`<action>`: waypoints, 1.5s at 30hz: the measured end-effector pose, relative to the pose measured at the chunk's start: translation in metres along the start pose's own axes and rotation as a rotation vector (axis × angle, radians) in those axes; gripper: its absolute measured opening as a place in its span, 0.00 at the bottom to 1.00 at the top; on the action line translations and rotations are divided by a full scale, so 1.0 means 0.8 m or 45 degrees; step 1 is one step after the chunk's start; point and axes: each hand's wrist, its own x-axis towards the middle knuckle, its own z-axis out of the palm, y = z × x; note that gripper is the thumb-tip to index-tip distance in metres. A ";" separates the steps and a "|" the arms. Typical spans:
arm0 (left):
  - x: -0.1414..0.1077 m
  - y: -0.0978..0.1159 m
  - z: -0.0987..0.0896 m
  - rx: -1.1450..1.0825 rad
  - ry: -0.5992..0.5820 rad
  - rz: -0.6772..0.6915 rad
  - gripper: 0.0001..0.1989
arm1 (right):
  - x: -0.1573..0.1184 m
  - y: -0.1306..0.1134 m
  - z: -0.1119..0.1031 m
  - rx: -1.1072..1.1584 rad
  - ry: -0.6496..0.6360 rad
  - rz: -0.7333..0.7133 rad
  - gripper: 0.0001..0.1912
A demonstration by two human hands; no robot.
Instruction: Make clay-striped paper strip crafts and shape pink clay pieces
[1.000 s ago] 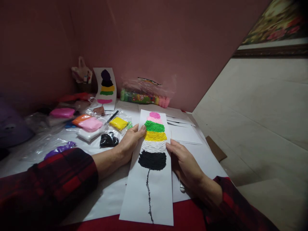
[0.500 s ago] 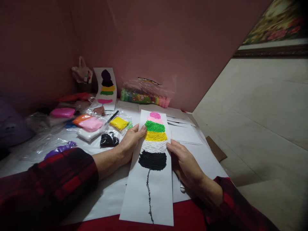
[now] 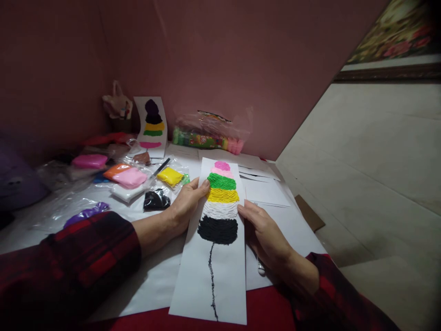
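Two hands hold one long paper sheet point(image 3: 229, 285) between them in the head view, tilted in front of us above the near edge of the table cover point(image 3: 138, 289). Our left hand point(image 3: 182, 204) pinches its left edge, thumb on the front next to the green band point(image 3: 221, 181); our right hand point(image 3: 267, 232) grips the opposite edge narrowly beside the white band point(image 3: 220, 210). The fingers behind the paper are hidden, so we cannot tell how they lie. The left thumb sits so near the colour that, if the clay is soft, we think a slip could dent or smear it; squeezing inward might bow the paper and crack or loosen the bands. The clay looks matt and ridged in wavy rows, from a rounded pink blob point(image 3: 222, 165) on top down to a broad black block point(image 3: 217, 231), with a thin, bumpy black stem point(image 3: 212, 271) below. Glossy, crinkled bags surround the smooth yellow lump point(image 3: 170, 176) and black lump point(image 3: 157, 200) to the left.
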 end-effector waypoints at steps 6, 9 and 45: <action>0.000 0.000 -0.001 -0.008 -0.012 -0.003 0.13 | -0.001 0.000 0.000 -0.023 0.019 -0.002 0.16; -0.001 0.000 -0.001 0.003 -0.009 0.000 0.13 | -0.001 0.000 0.000 -0.017 0.017 -0.003 0.16; 0.000 0.002 0.000 0.024 0.039 0.003 0.10 | -0.001 0.001 0.001 -0.132 0.022 -0.009 0.13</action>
